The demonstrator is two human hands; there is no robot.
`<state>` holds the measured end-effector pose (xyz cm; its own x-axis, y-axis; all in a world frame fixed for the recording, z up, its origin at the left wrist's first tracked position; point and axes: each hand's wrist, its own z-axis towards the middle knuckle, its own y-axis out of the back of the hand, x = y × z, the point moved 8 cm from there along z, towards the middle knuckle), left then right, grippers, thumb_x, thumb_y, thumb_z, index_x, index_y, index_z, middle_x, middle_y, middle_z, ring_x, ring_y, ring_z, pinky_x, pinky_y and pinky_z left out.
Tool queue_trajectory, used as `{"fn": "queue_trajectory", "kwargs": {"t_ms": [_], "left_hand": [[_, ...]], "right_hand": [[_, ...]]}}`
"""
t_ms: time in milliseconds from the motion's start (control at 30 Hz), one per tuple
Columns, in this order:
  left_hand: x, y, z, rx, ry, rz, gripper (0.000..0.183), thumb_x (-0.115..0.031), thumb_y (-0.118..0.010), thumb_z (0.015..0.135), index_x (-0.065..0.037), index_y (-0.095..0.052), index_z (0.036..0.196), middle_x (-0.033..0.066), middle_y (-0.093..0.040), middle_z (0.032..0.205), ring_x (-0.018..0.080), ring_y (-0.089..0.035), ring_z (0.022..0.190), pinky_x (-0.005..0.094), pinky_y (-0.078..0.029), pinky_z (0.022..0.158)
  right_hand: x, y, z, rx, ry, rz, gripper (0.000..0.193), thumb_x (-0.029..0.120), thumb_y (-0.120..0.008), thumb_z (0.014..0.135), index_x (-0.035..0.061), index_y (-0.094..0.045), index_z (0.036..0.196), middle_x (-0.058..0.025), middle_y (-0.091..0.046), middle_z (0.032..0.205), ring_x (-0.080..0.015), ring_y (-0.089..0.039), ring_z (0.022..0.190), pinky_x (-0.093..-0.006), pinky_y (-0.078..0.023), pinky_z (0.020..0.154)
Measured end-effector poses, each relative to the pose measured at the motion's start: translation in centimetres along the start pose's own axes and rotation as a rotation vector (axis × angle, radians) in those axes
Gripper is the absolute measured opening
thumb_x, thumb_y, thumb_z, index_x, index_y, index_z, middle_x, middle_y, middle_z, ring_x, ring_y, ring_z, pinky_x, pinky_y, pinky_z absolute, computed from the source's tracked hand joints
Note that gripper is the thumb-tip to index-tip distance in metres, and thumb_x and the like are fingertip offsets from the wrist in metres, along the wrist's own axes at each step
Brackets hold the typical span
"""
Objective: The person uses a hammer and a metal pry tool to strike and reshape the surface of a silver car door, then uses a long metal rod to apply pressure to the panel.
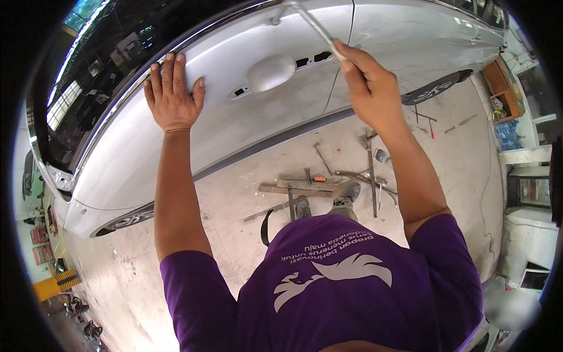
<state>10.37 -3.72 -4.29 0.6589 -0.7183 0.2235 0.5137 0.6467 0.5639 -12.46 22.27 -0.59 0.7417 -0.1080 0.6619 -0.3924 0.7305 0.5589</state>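
Note:
A silver car door (234, 132) stretches across in front of me, its outer handle removed so that the round handle recess (271, 73) and dark mounting holes show. My left hand (174, 97) lies flat on the door's upper edge below the window, fingers stretched out and thumb apart. In my right hand (375, 88) is the handle of a metal hammer (316, 26), raised over the door to the right of the recess. The hammer's head points toward the panel near the window trim. Whether it touches the metal I cannot tell.
On the floor by my shoes (346, 190) lie wooden blocks (299, 191), a long metal bar (372, 182), an orange-handled tool (319, 179) and several other hand tools. A wooden cabinet (501, 88) and blue bottles (509, 135) stand at the right.

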Motion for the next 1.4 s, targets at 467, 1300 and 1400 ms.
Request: {"fn": "queue_trajectory", "kwargs": {"t_ms": [467, 1300, 1400], "left_hand": [[-12.0, -1.5, 5.3, 0.02, -0.155, -0.155, 0.063, -0.041, -0.057, 0.092, -0.005, -0.045, 0.143, 0.0126, -0.042, 0.15, 0.0344, -0.038, 0.14, 0.0514, -0.03, 0.113], [0.1, 1.1, -0.2, 0.099, -0.214, -0.02, 0.065, -0.042, -0.054, 0.094, -0.013, -0.036, 0.149, 0.0072, -0.039, 0.153, 0.0309, -0.037, 0.139, 0.0488, -0.028, 0.114], [0.2, 1.1, -0.1, 0.082, -0.199, -0.041, 0.065, -0.042, -0.054, 0.093, -0.014, -0.036, 0.149, 0.0071, -0.04, 0.152, 0.0307, -0.039, 0.138, 0.0488, -0.029, 0.113]], "right_hand": [[-14.8, 2.8, -22.2, 0.132, -0.713, 0.311, 0.037, 0.01, -0.053, 0.097, 0.0042, -0.057, 0.134, 0.0, -0.061, 0.093, -0.0063, -0.047, 0.075, -0.0237, -0.042, 0.068], [-4.3, 1.5, -6.3, -0.025, 0.083, 0.098, 0.036, 0.005, -0.06, 0.092, 0.0115, -0.063, 0.127, -0.0128, -0.069, 0.086, -0.0141, -0.061, 0.06, -0.0254, -0.049, 0.058], [-1.1, 1.3, -2.6, -0.017, 0.198, 0.029, 0.037, 0.005, -0.061, 0.091, 0.0132, -0.063, 0.127, -0.0115, -0.072, 0.094, -0.0176, -0.067, 0.064, -0.027, -0.053, 0.06]]}}
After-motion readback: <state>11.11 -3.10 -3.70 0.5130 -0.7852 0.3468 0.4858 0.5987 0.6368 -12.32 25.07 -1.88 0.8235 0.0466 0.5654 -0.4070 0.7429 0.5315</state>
